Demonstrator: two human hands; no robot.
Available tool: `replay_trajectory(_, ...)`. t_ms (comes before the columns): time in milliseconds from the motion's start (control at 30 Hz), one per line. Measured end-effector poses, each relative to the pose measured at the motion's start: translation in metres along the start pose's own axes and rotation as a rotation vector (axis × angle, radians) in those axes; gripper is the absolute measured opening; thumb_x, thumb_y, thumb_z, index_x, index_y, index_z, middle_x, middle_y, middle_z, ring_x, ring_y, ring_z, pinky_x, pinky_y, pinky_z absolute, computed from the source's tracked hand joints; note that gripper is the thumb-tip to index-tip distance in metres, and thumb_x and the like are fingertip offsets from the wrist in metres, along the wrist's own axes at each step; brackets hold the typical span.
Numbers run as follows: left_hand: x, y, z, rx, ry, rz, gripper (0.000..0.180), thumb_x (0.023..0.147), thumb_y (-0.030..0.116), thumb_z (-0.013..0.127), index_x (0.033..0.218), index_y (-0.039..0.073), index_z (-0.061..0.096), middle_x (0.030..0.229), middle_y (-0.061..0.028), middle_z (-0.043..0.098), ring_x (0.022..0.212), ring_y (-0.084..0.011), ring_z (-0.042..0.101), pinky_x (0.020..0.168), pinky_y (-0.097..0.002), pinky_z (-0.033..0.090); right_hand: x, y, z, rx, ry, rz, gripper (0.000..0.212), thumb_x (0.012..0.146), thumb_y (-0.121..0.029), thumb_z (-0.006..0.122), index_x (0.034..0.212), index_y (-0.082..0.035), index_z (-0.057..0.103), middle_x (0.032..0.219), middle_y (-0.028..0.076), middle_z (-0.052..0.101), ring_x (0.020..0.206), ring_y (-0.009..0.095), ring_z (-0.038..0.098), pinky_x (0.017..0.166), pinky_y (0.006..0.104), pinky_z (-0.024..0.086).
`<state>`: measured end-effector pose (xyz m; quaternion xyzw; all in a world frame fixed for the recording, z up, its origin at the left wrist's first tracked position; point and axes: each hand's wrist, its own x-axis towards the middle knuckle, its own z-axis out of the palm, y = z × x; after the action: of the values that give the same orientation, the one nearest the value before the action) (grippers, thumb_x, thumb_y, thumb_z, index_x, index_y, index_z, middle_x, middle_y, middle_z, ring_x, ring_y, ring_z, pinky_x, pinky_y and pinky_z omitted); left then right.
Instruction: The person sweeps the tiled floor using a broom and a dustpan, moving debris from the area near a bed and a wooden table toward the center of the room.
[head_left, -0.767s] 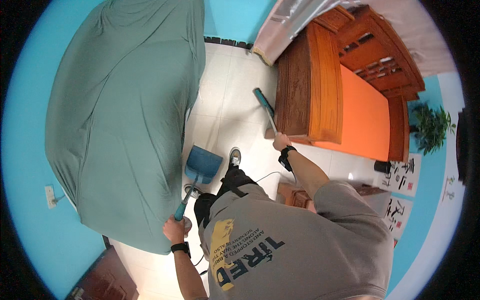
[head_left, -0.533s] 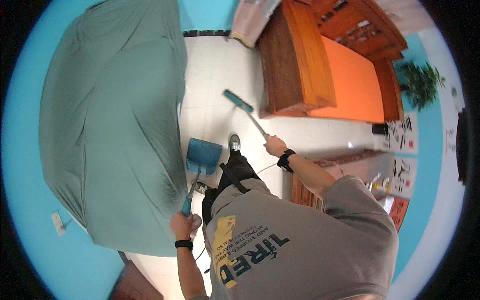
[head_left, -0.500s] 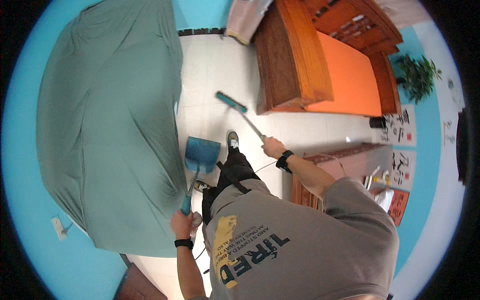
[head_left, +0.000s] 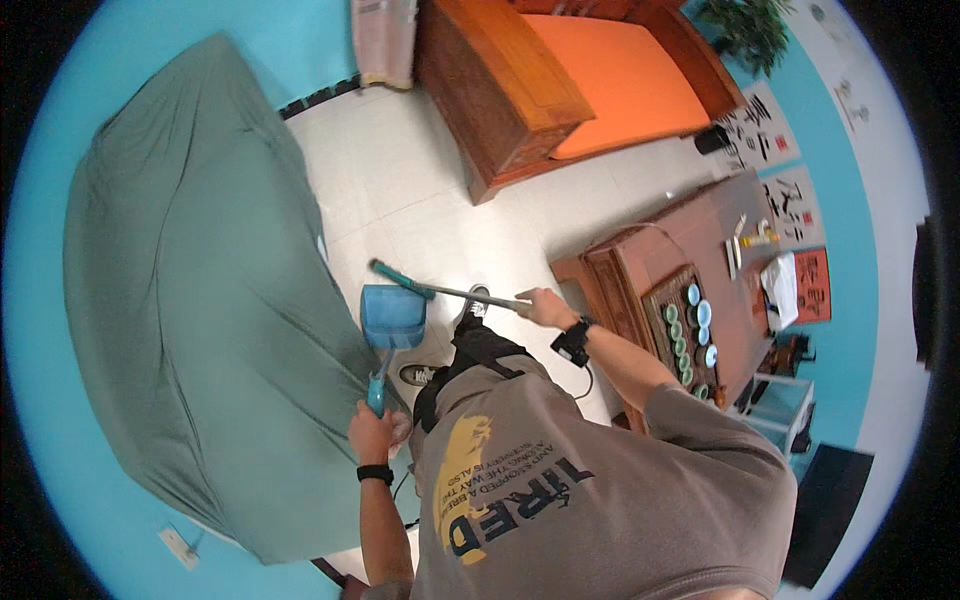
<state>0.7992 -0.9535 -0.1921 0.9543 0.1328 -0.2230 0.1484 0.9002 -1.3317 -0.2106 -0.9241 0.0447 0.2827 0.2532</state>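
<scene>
A blue dustpan (head_left: 393, 320) rests low over the floor, its open mouth facing away from me. My left hand (head_left: 371, 433) is closed around the end of its handle. In my right hand (head_left: 548, 308) is the grey pole of a broom (head_left: 402, 279), gripped near its upper end. The broom's narrow green head lies across the far lip of the dustpan, against or just above the floor; I cannot tell whether the two touch. One of my shoes (head_left: 418, 375) stands beside the dustpan handle, the other beneath the broom pole.
A green cloth cover (head_left: 200, 280) drapes a large piece on the left. Ahead right stands a wooden sofa (head_left: 500, 85) with an orange cushion. On the right, a wooden table (head_left: 650, 230) holds a tea tray (head_left: 675, 330) with several cups. Pale tiled floor (head_left: 400, 190) lies between.
The broom head has swung left and nearer, from out on the floor to the dustpan's mouth. My view has turned, bringing the table and its tea cups into sight.
</scene>
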Motion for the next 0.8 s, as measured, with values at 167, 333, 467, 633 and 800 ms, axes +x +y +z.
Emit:
replay_trajectory(167,0.000,0.009,-0.015,-0.023,-0.046,0.002,0.035,0.069,0.026,0.063,0.089,-0.001,0.052,0.081,-0.0212,0.058,0.076,-0.0368,0.056,0.064,-0.0438,0.045,0.019,0.043,-0.008,0.066,0.024,0.276,0.042,0.076,-0.040,0.054,0.104,-0.008,0.059,0.088,0.018,0.061,0.080,0.030,0.059,0.072,0.0363,0.046)
replay_trajectory(333,0.014,0.014,-0.006,0.067,0.056,0.081,0.034,0.069,0.027,0.063,0.084,-0.001,0.054,0.076,-0.0210,0.058,0.075,-0.0378,0.055,0.062,-0.0450,0.044,0.012,0.108,-0.032,0.246,0.034,0.553,0.054,0.069,-0.051,0.059,0.087,-0.001,0.062,0.073,0.014,0.059,0.066,0.023,0.056,0.061,0.0336,0.045)
replay_trajectory(467,0.033,0.043,-0.017,0.145,-0.010,0.045,0.032,0.070,0.030,0.062,0.082,0.001,0.055,0.073,-0.0191,0.058,0.073,-0.0372,0.055,0.061,-0.0455,0.044,-0.017,0.202,-0.043,0.410,0.130,0.712,0.053,0.067,-0.048,0.063,0.060,0.005,0.055,0.058,0.012,0.055,0.052,0.021,0.053,0.052,0.0345,0.044)
replay_trajectory(633,0.057,0.084,-0.025,0.162,0.023,0.203,0.033,0.070,0.034,0.061,0.080,0.003,0.054,0.069,-0.0176,0.059,0.070,-0.0372,0.056,0.059,-0.0460,0.044,-0.042,0.226,-0.066,0.519,0.196,0.785,0.047,0.071,-0.040,0.063,0.052,0.002,0.053,0.049,0.013,0.052,0.047,0.022,0.052,0.048,0.0361,0.042)
replay_trajectory(800,0.092,0.146,-0.048,0.305,-0.067,0.299,0.039,0.070,0.034,0.061,0.093,0.003,0.055,0.073,-0.0185,0.059,0.071,-0.0364,0.056,0.061,-0.0453,0.044,-0.039,0.207,-0.124,0.193,0.415,0.596,0.032,0.074,-0.026,0.058,0.082,0.005,0.060,0.081,0.026,0.057,0.075,0.039,0.056,0.068,0.0409,0.046)
